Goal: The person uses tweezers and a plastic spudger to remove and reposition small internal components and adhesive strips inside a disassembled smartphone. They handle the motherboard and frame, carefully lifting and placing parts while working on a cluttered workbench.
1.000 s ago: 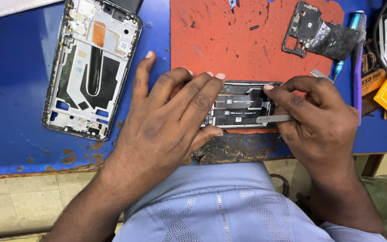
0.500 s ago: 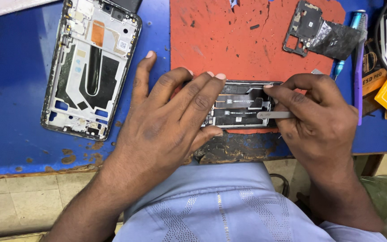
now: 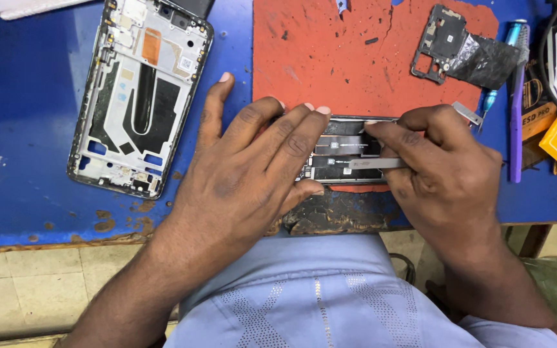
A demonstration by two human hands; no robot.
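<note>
The left hand (image 3: pixel 253 167) lies flat and open on the opened phone (image 3: pixel 346 151), pinning it to the red mat (image 3: pixel 330 58). The right hand (image 3: pixel 446 180), just right of the phone, grips metal tweezers (image 3: pixel 375 164) whose tip rests on its board.

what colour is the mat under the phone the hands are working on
Red, worn and scuffed mat, lying on a blue table; the head view shows it.

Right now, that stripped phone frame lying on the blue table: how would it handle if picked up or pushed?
The phone frame is probably light: its inside looks mostly emptied. Likely stiff at its metal rim, though thin edges suggest it might flex. It lies flat on the blue table, so a push should slide it rather than tip it.
</note>
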